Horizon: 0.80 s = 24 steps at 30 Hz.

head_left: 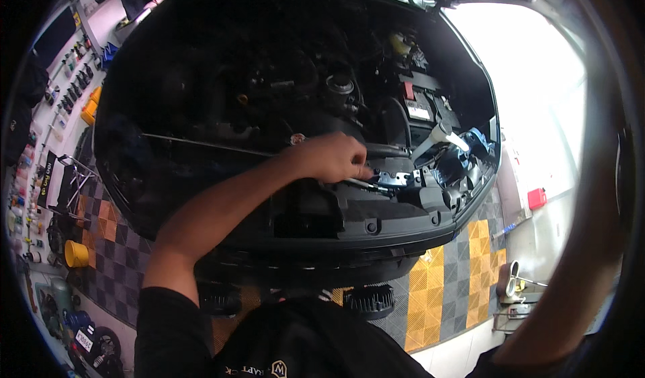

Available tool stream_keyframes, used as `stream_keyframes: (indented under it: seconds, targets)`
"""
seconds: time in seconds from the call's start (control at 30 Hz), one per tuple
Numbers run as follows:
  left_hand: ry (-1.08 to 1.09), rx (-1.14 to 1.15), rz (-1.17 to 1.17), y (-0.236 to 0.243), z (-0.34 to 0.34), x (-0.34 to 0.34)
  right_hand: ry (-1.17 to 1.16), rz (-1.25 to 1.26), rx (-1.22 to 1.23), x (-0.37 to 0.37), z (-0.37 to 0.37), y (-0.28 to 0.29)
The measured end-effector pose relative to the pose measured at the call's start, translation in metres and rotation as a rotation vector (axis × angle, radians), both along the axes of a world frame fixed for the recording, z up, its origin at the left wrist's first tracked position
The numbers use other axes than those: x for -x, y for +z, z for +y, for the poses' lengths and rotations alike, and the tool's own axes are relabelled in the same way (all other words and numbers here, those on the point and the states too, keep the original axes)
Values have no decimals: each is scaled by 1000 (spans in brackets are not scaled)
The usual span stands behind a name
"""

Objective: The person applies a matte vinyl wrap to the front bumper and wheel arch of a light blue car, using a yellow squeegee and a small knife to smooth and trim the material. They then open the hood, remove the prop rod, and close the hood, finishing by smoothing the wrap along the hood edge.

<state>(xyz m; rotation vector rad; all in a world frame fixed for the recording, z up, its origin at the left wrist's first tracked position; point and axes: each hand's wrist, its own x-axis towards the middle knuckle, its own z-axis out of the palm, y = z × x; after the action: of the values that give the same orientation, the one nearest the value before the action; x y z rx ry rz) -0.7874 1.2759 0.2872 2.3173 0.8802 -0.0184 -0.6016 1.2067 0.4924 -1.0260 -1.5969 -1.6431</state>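
My left hand (339,159) reaches over the front of a car's open engine bay, its fingers curled and pointing down. Its fingertips are beside a thin light-coloured rod (366,185) and a shiny metal bracket (401,178) on the black front panel (383,210). What the fingers grip, if anything, is hidden. Another thin, straight bar (208,144) runs across the bay left of my forearm. My right arm (571,277) rises along the right side of the view, with its hand out of sight.
The dark engine bay holds a battery (420,109) with a red terminal cover and a white filler neck (440,135) at right. The raised hood edge spans the top. A shelf of bottles (74,86) and a yellow bucket (76,254) stand left. A red container (537,198) is right.
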Motion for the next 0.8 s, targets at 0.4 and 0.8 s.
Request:
stream_keyframes:
  seconds: [0.4,0.8]
  targets:
    - [155,472,-1542,149,-132,137,264,51,-245,40,-31,-47]
    - [675,718,-1745,7,-171,119,478,397,510,60,-100,-180]
